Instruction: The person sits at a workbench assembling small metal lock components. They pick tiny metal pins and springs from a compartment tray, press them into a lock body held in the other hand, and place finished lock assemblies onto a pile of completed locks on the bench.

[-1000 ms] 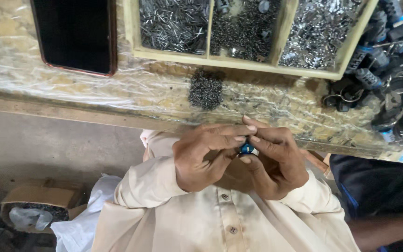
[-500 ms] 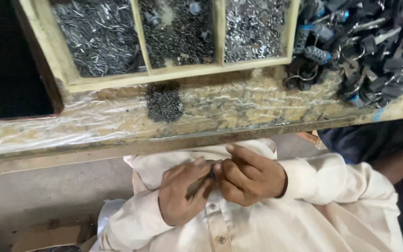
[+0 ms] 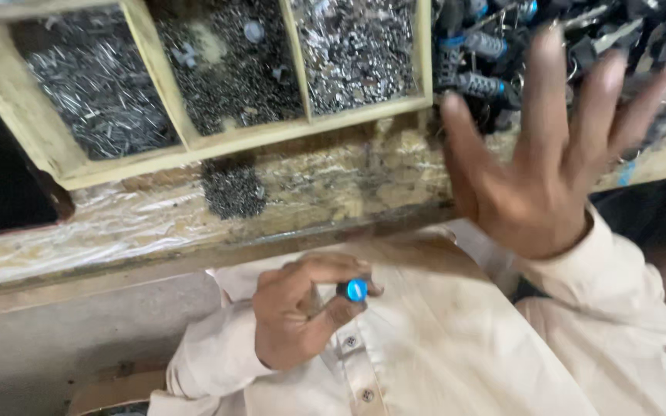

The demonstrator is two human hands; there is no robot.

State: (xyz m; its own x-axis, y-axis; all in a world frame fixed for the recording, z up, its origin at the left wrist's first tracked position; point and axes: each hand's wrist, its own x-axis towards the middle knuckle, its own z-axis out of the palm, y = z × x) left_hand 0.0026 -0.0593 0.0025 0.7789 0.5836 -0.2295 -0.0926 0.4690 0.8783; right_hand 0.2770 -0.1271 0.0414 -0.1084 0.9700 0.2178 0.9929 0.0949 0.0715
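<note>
The left hand is closed on one small dark cylindrical part with a bright blue round end, pinched between thumb and fingertips in front of the cream buttoned shirt, below the edge of the workbench. The right hand is raised with all five fingers spread wide, empty, blurred, over the pile of dark parts with blue caps and metal rings at the bench's far right.

Handling, as judged: the blue-ended part looks light, rigid and smooth-sided, so likely to slip or roll if released. The present hold across its short body, blue face outward, appears sound; a grip on the round end alone would be less secure.

Count: one part in hand. One pale wooden tray with three visible compartments, each filled with small metal pieces too numerous and fine to count. One loose heap of tiny dark metal bits lies on the plastic-covered bench just before the tray. The pile at right cannot be counted.
</note>
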